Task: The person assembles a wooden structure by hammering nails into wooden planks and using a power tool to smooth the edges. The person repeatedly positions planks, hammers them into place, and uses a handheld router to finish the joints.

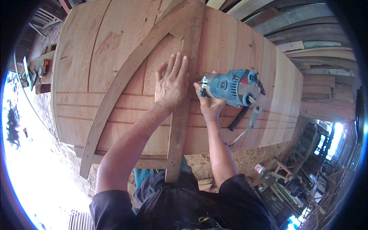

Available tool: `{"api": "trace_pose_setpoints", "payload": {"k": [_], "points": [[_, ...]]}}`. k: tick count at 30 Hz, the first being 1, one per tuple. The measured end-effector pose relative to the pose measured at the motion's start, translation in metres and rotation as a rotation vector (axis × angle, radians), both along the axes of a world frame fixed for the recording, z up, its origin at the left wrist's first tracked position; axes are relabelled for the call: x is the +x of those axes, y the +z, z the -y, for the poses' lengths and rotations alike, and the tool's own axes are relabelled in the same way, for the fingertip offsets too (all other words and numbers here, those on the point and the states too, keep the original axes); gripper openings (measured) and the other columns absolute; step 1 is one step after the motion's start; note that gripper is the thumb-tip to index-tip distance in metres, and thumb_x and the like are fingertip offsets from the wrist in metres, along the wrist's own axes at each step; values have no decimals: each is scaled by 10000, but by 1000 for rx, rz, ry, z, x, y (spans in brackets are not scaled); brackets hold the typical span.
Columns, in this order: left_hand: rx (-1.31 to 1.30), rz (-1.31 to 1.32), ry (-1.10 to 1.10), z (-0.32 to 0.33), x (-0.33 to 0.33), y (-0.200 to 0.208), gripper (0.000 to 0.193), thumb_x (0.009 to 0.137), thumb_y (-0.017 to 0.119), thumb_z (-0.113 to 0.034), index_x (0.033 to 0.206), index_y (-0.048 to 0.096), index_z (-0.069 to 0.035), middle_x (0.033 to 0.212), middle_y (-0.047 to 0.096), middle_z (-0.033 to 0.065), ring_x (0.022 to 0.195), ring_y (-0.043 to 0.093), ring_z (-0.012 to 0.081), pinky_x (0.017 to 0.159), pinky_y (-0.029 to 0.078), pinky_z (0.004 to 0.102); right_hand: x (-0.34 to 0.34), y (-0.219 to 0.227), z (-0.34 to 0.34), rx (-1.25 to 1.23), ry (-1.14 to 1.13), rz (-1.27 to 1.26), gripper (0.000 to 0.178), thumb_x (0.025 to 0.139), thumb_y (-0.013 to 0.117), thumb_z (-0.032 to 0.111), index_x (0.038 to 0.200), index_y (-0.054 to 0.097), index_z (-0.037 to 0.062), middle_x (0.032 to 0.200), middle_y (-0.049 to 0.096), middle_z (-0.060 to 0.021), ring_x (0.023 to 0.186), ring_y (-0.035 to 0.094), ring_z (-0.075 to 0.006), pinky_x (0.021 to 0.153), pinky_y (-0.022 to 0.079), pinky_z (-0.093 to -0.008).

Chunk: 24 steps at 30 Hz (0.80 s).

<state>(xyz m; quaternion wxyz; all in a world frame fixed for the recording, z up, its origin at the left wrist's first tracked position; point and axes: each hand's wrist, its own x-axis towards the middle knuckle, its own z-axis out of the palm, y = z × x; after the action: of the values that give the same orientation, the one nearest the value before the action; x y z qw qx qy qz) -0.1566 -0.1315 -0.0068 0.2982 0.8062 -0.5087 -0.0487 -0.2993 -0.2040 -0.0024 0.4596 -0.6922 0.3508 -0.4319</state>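
My left hand (171, 82) lies flat with its fingers stretched out, pressing on a wooden guide frame. This frame joins a straight strip (175, 142) to a curved strip (115, 90) near the far edge. It rests across a large wooden panel (245, 50) with several straight grooves cut in it. My right hand (210, 103) grips a blue trim router (232, 88) by its base end, right beside the straight strip. The router is tilted on its side, its motor end pointing right. Its bit and the fingers beneath it are mostly hidden.
A grey power cord (253, 117) trails from the router toward me. Stacked boards (318, 30) stand at the back right. An orange and black tape measure (45, 67) lies left of the panel. Timber scraps and a small white container (259, 168) are at lower right.
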Motion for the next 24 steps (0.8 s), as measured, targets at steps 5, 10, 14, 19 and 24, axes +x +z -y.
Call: {"api": "trace_pose_setpoints", "payload": {"k": [5,10,14,19,24], "points": [[-8,6,2,0,-1,-1,622,1072,592,-219,1648,431,-48,1716,427,193,1619,377,304,1273,261,537,14,3,21,19,27,58,620,862,885,-73,1396,571,-54,1163,707,-84,1010,700,-154,945,603,-347],[-8,0,0,1,1,1,612,1078,581,-219,1646,434,-45,1714,429,195,1622,374,305,1273,259,534,29,6,44,-46,61,51,536,859,892,-62,1315,611,-41,1109,719,-76,982,703,-156,903,605,-338],[-21,2,-2,1,1,0,615,1056,590,-213,1629,453,-34,1706,432,206,1620,374,317,1278,261,538,43,12,56,-29,49,103,417,851,895,-64,1183,647,-17,1054,729,-77,940,706,-157,843,615,-336],[-20,-3,-5,0,1,0,595,1076,570,-214,1630,451,-32,1701,436,210,1612,385,322,1274,268,541,52,9,76,-53,87,114,398,857,891,-62,1178,662,-11,1091,738,-84,953,715,-164,858,617,-345],[-21,-21,-4,-1,1,1,585,1091,578,-217,1634,453,-39,1708,437,194,1612,387,319,1257,287,541,64,5,91,-20,108,170,413,862,899,-46,1206,673,-9,1151,749,-99,1024,733,-179,919,611,-342]]}}
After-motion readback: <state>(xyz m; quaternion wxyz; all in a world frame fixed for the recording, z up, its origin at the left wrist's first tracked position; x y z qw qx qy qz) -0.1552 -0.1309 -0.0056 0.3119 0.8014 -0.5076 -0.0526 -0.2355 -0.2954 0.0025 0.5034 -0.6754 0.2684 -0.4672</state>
